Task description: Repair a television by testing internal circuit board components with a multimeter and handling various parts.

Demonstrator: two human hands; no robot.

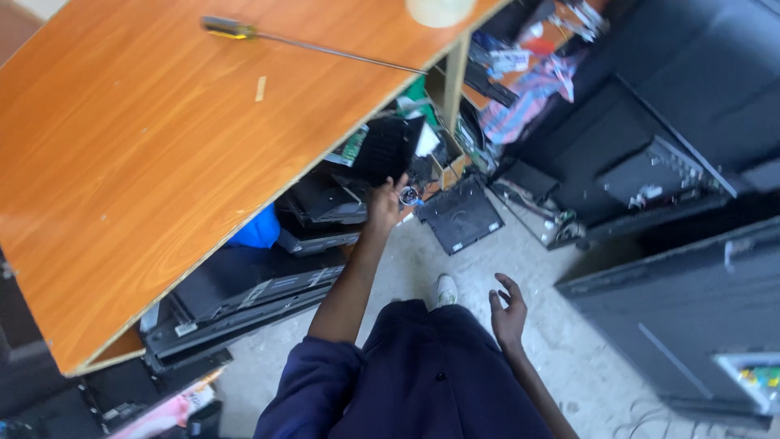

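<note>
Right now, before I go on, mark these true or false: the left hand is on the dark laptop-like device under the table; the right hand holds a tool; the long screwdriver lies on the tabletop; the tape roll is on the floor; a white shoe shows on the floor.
1. The left hand grips the dark device below the table edge. True.
2. The right hand holds a tool. False: it is open and holds nothing, hanging above the floor.
3. The long screwdriver lies on the tabletop. True.
4. The tape roll is on the floor. False: it sits on the tabletop, at the top of the picture.
5. A white shoe shows on the floor. True.
</note>
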